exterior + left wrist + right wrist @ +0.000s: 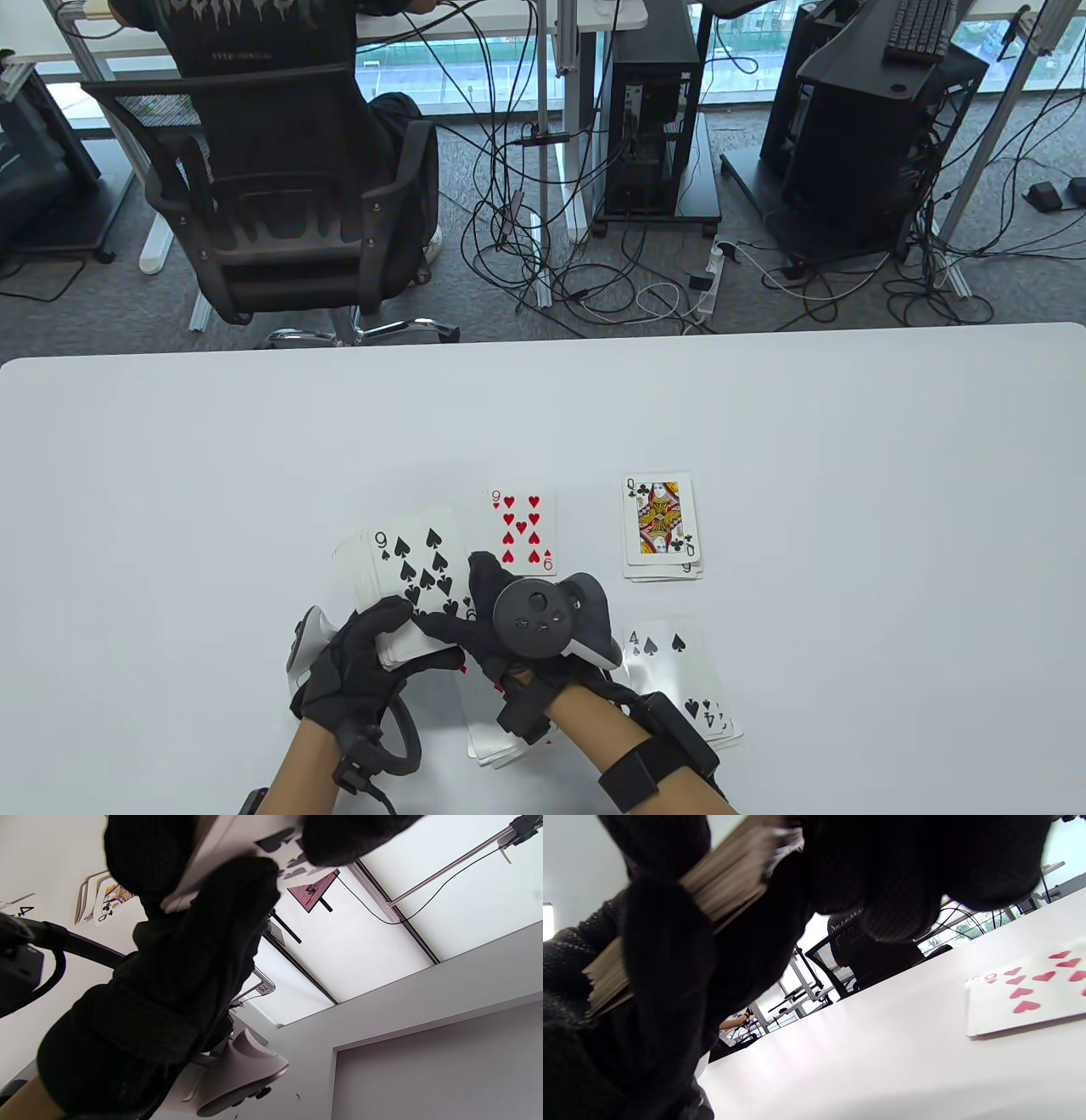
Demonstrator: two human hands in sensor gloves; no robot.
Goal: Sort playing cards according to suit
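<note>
My left hand (405, 635) grips a face-up deck (399, 586) just above the table; its top card is the nine of spades (417, 556). My right hand (462, 601) reaches over from the right and pinches that card's lower right corner between thumb and forefinger. The right wrist view shows the deck's edge (712, 895) clamped in dark gloved fingers. Face-up cards lie on the table (254, 441): a nine of hearts (522, 528), a queen of clubs pile (662, 526) and a four of spades pile (679, 679). Another pile (490, 734) with red pips lies mostly hidden under my right wrist.
The piles sit near the table's front middle. In the left wrist view the queen of clubs pile (106, 902) shows to the left. Beyond the far table edge stands an office chair (280, 212) with a seated person, plus computer towers (653, 110) and floor cables.
</note>
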